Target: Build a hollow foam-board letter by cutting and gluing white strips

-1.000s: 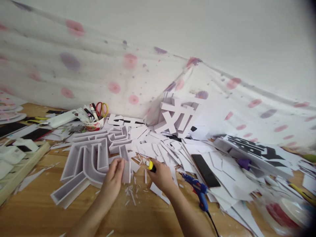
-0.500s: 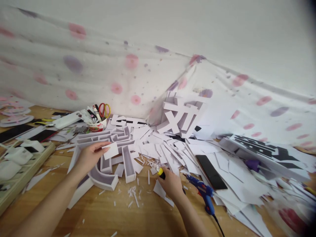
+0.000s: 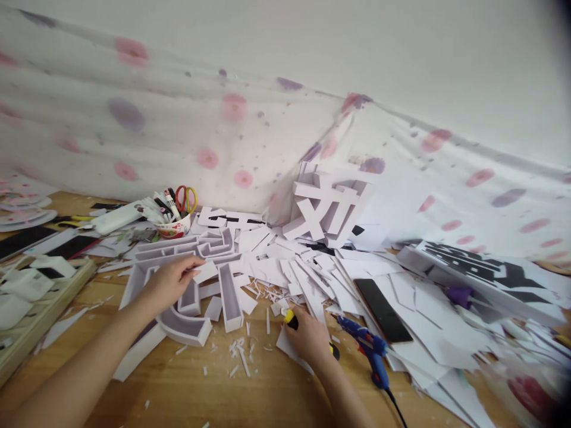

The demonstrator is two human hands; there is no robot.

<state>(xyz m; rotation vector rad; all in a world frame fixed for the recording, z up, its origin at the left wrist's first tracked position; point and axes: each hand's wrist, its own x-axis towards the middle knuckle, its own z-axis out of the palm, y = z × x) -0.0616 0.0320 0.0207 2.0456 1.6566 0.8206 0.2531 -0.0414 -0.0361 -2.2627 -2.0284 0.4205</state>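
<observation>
Pinched in the fingers of my left hand (image 3: pixel 176 279) is a small white foam board piece (image 3: pixel 206 273), above a hollow white letter form (image 3: pixel 187 333) with raised walls. My right hand (image 3: pixel 310 337) is closed around a yellow-and-black utility knife (image 3: pixel 291 319), low over the table; most of its handle is hidden in the palm, and its tip is hard to make out. Beneath that hand lies a flat white offcut (image 3: pixel 285 345). Just to its right, a blue hot glue gun (image 3: pixel 366 342) rests on the wood.
White offcuts (image 3: pixel 267 270) and thin shavings (image 3: pixel 241 353) litter the table. A black phone (image 3: pixel 382 310) lies at right. Behind stand a finished white character (image 3: pixel 325 208) and a cup (image 3: pixel 173 227) of pens and scissors. A power strip (image 3: pixel 49 315) sits at left.
My left hand has shifted slightly right with the foam board piece, which now appears lower and more tilted. My right hand has barely moved, still around the knife. The view has shifted slightly.
</observation>
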